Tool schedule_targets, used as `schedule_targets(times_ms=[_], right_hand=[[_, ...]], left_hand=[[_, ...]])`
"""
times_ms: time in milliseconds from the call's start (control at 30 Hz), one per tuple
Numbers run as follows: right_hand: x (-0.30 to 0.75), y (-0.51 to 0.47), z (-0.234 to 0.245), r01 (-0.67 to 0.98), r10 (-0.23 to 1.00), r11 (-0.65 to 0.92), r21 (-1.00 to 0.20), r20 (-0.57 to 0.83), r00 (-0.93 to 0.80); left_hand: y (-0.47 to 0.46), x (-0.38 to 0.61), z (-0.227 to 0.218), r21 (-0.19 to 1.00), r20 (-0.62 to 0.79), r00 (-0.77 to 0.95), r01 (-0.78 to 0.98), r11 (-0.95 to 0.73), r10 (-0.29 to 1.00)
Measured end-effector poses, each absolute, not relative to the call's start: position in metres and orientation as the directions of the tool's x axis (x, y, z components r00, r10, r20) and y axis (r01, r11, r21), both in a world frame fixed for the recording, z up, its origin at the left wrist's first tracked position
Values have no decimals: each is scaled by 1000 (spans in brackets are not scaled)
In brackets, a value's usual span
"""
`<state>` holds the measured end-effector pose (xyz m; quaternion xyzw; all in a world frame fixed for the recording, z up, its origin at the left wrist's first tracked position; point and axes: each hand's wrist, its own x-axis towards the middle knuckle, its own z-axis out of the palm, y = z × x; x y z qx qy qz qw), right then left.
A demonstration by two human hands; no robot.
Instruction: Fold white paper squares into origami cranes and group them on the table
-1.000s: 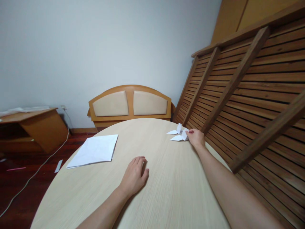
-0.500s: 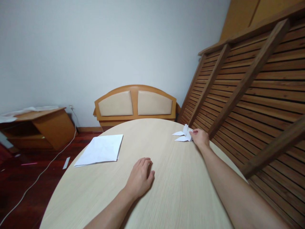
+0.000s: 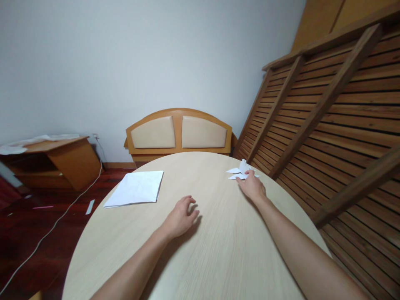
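A folded white paper figure (image 3: pixel 243 166) with pointed ends lies at the far right of the round table (image 3: pixel 212 250). My right hand (image 3: pixel 252 186) is at its near side, thumb and index finger apart and partly covering it. Whether those fingertips touch the paper I cannot tell. Near the middle of the table, my left hand (image 3: pixel 179 217) hovers just over the surface with loosely curved, parted fingers and nothing in them. To its left rests a stack of white paper sheets (image 3: pixel 137 187).
Large wooden slats (image 3: pixel 328 121) lean along the right side. Behind the table stands a padded headboard (image 3: pixel 179 131). A low wooden cabinet (image 3: pixel 73 162) is at the left, and a white cable (image 3: pixel 59 223) runs over the dark red floor.
My right hand has shifted from the paper figure's right side to its near side, and its thumb and finger have spread. My left hand has lifted slightly, fingers parting.
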<state>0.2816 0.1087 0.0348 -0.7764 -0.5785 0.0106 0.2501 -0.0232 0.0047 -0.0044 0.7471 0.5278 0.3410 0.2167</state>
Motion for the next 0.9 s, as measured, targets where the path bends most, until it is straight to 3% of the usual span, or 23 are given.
schedule_targets(times_ms=[67, 200, 300, 400, 600, 900], right_hand=[[260, 93, 31, 933, 940, -81, -351, 284, 188], [222, 67, 12, 934, 949, 142, -328, 312, -35], [205, 57, -3, 914, 937, 246, -323, 321, -138], [202, 55, -12, 890, 919, 309, -334, 347, -189], [213, 58, -17, 833, 897, 401, -382, 348, -272], [215, 49, -18, 817, 885, 446, -365, 320, -340]], left_hand=[[12, -47, 4, 618, 301, 135, 727, -300, 944], [28, -103, 13, 339, 418, -59, 936, -95, 907], [38, -130, 6, 252, 392, -179, 964, 81, 902], [46, -139, -6, 255, 374, -226, 958, 134, 900], [54, -144, -13, 387, 323, -255, 915, 118, 911], [48, -140, 1, 425, 247, -394, 865, 266, 885]])
